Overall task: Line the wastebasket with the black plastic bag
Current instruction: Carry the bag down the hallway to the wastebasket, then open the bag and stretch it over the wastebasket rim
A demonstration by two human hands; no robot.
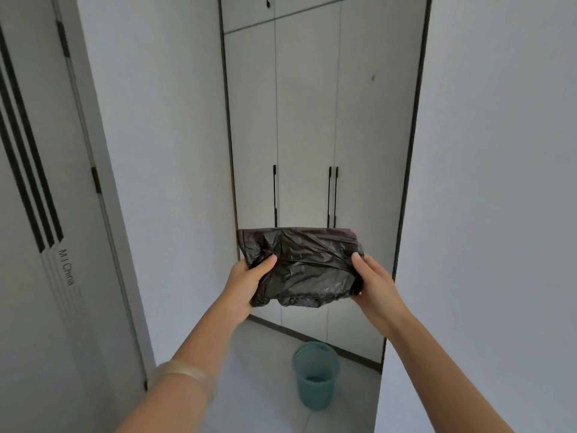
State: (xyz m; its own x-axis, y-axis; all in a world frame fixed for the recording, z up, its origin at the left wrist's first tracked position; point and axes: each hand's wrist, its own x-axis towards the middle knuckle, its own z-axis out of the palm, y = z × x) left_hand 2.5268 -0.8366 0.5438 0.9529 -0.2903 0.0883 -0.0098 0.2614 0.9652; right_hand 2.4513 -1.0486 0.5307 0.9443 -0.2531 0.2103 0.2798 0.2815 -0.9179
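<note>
A crumpled black plastic bag [301, 265] is held up at chest height in front of me. My left hand [248, 284] grips its left edge with the thumb on top. On the other side, my right hand [373, 284] grips the right edge the same way. A teal mesh wastebasket [315, 375] stands upright and empty on the pale floor, well below the bag and slightly to its right. The bag is bunched, its opening not visible.
A grey wardrobe [307, 135] with long black handles fills the recess ahead. White walls close in on both sides. A grey door [34, 214] with black stripes stands at the left. Pale floor tiles [259, 385] surround the basket.
</note>
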